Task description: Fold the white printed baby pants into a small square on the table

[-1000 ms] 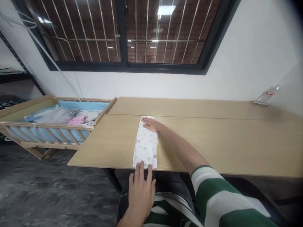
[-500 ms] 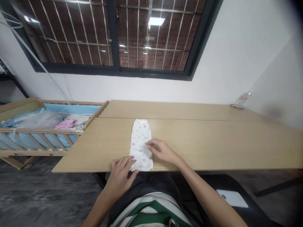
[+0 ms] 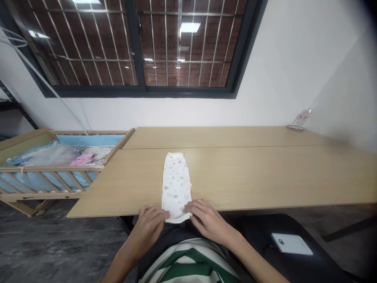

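- Head view: my right hand (image 3: 207, 220) has come back from the far end of the folded baby garment (image 3: 176, 179), where it was a second ago, to the near end. It sits opposite my left hand (image 3: 151, 221).
- Both hands are now at the near hem, left fingers on the left corner and right fingers on the right corner, fingertips almost facing each other across the cloth.
- Fingers on each hand lie close together and gently curled over the hem. The thumbs are hidden, so I cannot tell whether they pinch the cloth or only rest on it.
- The garment is a long narrow strip, white with a small print, flat on the counter (image 3: 265, 177) and running straight away from me. Its near end just overhangs the counter's front edge, above my lap.
- Its far half is now uncovered and looks smooth.
- A wooden crib (image 3: 59, 168) with bedding stands just beside the counter's left end, as before.
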`<state>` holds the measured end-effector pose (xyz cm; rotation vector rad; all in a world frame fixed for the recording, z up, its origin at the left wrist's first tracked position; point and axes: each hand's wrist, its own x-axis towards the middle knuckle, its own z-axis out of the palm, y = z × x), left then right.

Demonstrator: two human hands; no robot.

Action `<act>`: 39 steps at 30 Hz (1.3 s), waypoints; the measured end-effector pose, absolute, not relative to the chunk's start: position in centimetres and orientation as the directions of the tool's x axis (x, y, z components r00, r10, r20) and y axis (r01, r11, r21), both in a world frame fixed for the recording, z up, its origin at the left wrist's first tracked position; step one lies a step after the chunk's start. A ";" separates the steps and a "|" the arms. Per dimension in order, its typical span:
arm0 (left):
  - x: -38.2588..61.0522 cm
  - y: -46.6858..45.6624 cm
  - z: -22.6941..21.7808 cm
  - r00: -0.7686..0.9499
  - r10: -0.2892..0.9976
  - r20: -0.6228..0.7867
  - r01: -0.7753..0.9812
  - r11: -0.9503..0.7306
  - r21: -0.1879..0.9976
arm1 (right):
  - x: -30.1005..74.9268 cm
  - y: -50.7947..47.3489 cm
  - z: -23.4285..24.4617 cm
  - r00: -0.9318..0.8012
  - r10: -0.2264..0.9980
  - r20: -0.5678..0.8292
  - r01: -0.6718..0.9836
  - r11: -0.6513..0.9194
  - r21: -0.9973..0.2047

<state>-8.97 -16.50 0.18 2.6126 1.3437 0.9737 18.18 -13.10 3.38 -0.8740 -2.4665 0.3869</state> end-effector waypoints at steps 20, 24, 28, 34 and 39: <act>-7.9 1.5 11.7 -0.008 0.915 0.403 0.582 -0.324 0.746 | 15.2 5.1 9.7 -0.260 0.893 0.367 0.185 0.419 -0.889; -7.0 6.3 9.8 -0.038 0.948 0.317 0.649 -0.217 0.729 | 14.3 10.5 6.4 -0.123 0.957 0.261 0.249 0.285 -0.926; -6.2 8.6 6.7 -0.039 0.980 0.197 0.721 -0.109 0.684 | 14.1 12.9 2.5 -0.057 0.976 0.212 0.408 0.217 -0.887; -5.2 8.1 5.8 -0.047 0.983 0.176 0.821 -0.062 0.567 | 14.6 13.2 0.9 -0.082 0.973 0.216 0.471 0.229 -0.852; -2.0 1.1 5.9 0.014 0.947 0.321 0.897 -0.154 0.415 | 14.1 11.9 2.7 -0.124 0.946 0.299 0.504 0.320 -0.802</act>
